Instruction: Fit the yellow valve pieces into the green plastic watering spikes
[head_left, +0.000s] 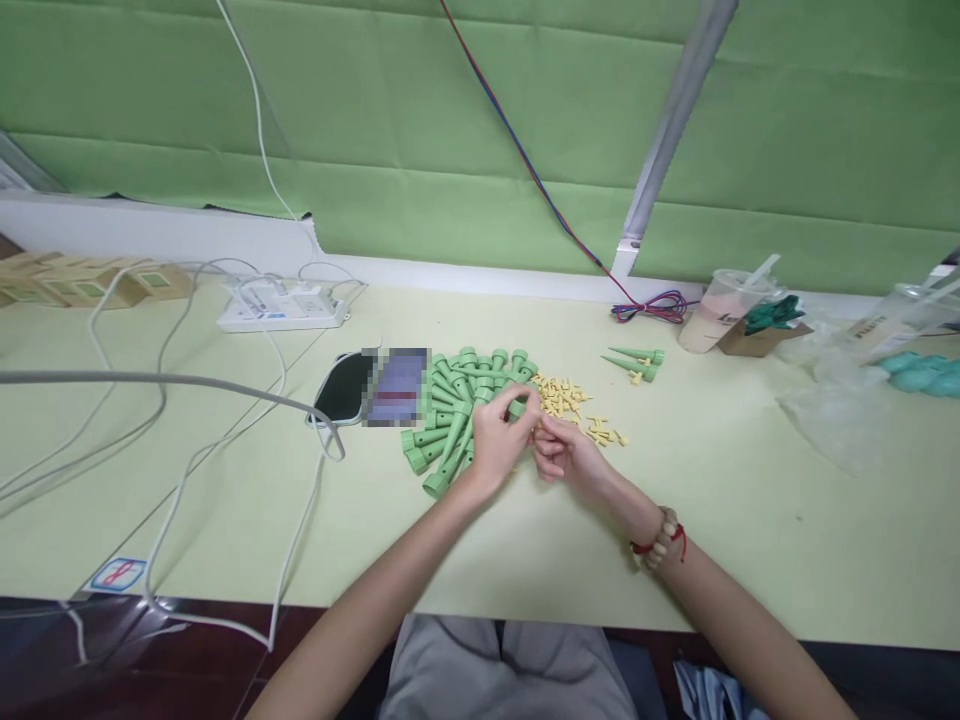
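Observation:
My left hand (501, 437) is closed around the top of a green plastic spike (516, 406), just in front of a pile of several green spikes (450, 410) on the pale table. Touching it from the right, my right hand (564, 453) has its fingers pinched together at the spike; what they pinch is too small to tell. A scatter of small yellow pieces (564, 396) lies just behind both hands. Farther right, two green spikes (637, 362) lie apart on their sides.
A phone (371, 387) lies left of the pile. Grey and white cables (187, 400) cross the left half of the table from a power strip (281, 307). A drink cup (720, 310), clear plastic bags (832, 400) and teal items (926, 375) sit at the back right.

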